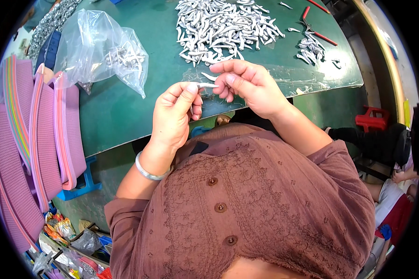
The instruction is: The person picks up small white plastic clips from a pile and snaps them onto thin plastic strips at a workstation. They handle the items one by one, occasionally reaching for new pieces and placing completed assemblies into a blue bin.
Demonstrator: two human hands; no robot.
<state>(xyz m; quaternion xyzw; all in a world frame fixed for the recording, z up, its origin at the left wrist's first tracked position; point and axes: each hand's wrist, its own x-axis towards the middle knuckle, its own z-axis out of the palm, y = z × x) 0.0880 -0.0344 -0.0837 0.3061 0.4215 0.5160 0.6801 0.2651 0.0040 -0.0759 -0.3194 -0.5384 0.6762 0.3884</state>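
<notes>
Between the thumb and forefinger of my left hand (174,109) is a small curved silver-grey metal piece (206,85), pointing right. Its far tip meets the curled fingers of my right hand (253,88). The right thumb presses toward those fingers, and whatever lies between them is hidden. Just beyond my fingertips another such piece lies on the green table (125,123). Farther back spreads a large pile of similar metal pieces (223,30).
A clear plastic bag (100,49) with some pieces stands at left. Red-handled pliers (308,29) lie at back right beside a small heap of pieces (312,49). Purple baskets (44,135) crowd the left edge. A red stool (372,119) stands at right.
</notes>
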